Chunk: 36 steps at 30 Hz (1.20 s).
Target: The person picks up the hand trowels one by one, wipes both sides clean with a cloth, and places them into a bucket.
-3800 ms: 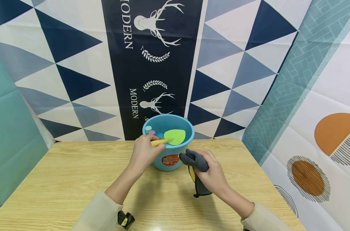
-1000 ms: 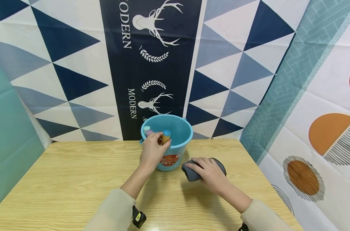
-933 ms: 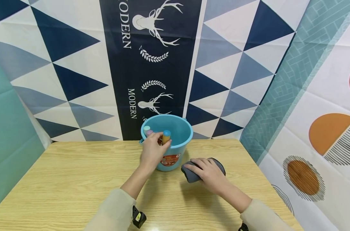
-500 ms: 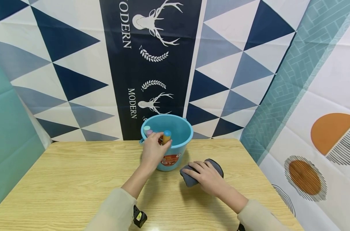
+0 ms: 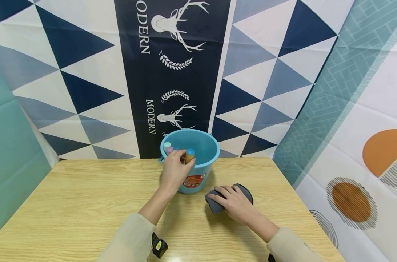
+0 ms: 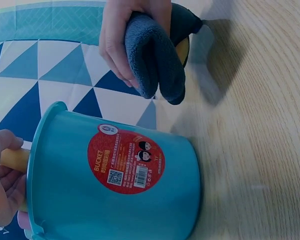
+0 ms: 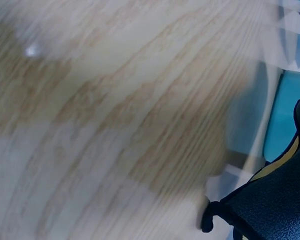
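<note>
At the near rim of the light blue bucket (image 5: pixel 203 153), my left hand (image 5: pixel 173 169) pinches a yellow-orange handle with a blue end (image 5: pixel 189 155). The handle's lower part is hidden in the bucket. A mint round end (image 5: pixel 167 145) and a purple one (image 5: pixel 170 149) lean inside by the left rim. To the right of the bucket, my right hand (image 5: pixel 236 203) grips a folded, fuzzy dark grey cloth (image 6: pixel 157 55) with black edging and a yellow part. In the right wrist view a dark loop hangs from a corner of this cloth (image 7: pixel 275 205).
The bucket stands near the back edge of the wooden table (image 5: pixel 97 203). Behind it hangs a patterned backdrop (image 5: pixel 172 83) of triangles and deer heads. More sheets (image 5: pixel 359 145) hang on both sides.
Earlier my left hand held a yellow handle with a green blade over the bucket; that blade is out of sight now. Lately my right hand has shifted slightly nearer with the cloth.
</note>
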Tool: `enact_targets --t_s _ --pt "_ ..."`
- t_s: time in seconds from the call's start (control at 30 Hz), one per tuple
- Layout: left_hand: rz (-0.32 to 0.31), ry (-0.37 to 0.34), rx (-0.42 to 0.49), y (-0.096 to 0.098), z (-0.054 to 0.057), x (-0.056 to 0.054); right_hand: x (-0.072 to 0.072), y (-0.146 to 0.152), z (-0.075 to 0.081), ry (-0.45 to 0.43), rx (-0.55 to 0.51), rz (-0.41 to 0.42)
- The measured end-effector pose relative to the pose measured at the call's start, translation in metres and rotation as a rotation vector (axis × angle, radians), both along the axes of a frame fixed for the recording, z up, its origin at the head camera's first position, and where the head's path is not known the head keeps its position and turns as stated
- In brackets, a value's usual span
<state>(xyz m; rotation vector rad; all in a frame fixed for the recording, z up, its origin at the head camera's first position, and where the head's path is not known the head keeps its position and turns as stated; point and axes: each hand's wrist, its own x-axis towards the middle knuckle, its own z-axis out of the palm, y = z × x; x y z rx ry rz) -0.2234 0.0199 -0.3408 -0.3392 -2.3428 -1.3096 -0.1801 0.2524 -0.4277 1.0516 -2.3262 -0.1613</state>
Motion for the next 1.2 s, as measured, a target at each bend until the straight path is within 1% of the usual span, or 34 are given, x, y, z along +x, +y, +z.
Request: enact_targets --t_s 0.27,0.57,0.87,1.03,1.2 --pt "-0.008 -0.006 0.01 0.0 0.0 0.002 -0.001 0.003 -0.008 0.008 0.021 -0.014" --pt "0.008 -0.014 -0.002 0.001 0.0 0.002 0.0 0.003 -0.014 -0.033 0.051 -0.022" --pt "0.001 -0.03 0.006 0.0 0.0 0.003 0.002 0.001 -0.019 -0.052 0.053 -0.027" --pt "-0.003 -0.033 0.01 -0.001 0.0 0.002 0.003 0.0 -0.021 -0.117 0.055 -0.035" --pt "-0.013 -0.039 0.01 -0.002 0.0 0.003 0.006 -0.001 -0.019 -0.199 0.055 -0.052"
